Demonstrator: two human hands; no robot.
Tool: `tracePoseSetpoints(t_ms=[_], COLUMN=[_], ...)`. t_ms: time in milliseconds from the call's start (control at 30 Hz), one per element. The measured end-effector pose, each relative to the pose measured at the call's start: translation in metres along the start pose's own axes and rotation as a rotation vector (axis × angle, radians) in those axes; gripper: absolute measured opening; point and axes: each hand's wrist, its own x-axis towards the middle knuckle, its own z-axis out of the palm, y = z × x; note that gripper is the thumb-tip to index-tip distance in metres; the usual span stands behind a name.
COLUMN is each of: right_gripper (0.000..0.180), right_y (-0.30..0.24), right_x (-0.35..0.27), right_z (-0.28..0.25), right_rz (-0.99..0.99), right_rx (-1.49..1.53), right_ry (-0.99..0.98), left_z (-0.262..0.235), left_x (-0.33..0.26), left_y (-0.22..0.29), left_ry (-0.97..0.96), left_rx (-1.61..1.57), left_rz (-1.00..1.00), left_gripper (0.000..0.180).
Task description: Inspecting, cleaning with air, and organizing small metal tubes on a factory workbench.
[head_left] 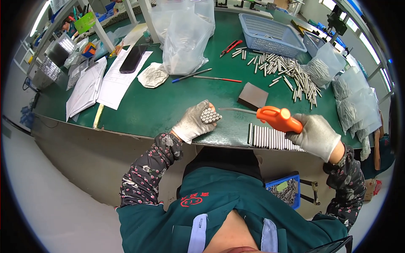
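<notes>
Gripping a bundle of metal rods in the gloved left hand, as seen in the head view, with fingers closed around its sides. Leaves the round rod ends exposed between the upper fingers and the lower side of the grip, facing up and rightward over the near part of the green table.

Grasping an orange air gun in the gloved right hand, with fingers wrapped around the handle; cannot tell whether the trigger is pressed. Points the thin nozzle left, bringing its tip just beside the exposed rod ends; cannot tell whether touching.

Shows a row of rods laid side by side along the near table edge, below the air gun and partly hidden by the right hand. Shows also a brown block just beyond the air gun, then a loose pile of rods in front of a blue basket. Beyond the left hand, shows a blue pen near a slim red-handled tool, and farther left a dark phone on papers.
</notes>
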Motion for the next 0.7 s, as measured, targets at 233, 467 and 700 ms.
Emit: tracePoseSetpoints(t_ms=[233,467,700], right_gripper=[0.027,0.027,0.028], right_y=[-0.006,-0.009,-0.015], right_x=[0.005,0.012,0.012], right_z=[0.004,0.005,0.005], right_rz=[-0.022,-0.065,-0.063], right_rx=[-0.063,-0.051,-0.064], right_ry=[-0.040,-0.013,-0.054], left_z=[-0.001,-0.003,-0.003], left_x=[0.000,0.001,0.001], left_y=[0.003,-0.006,-0.002], left_ry=[-0.014,0.010,-0.011], left_rx=[0.067,0.099,0.171], left_rz=[-0.022,0.010,0.014], left_gripper=[0.031,0.041,0.041])
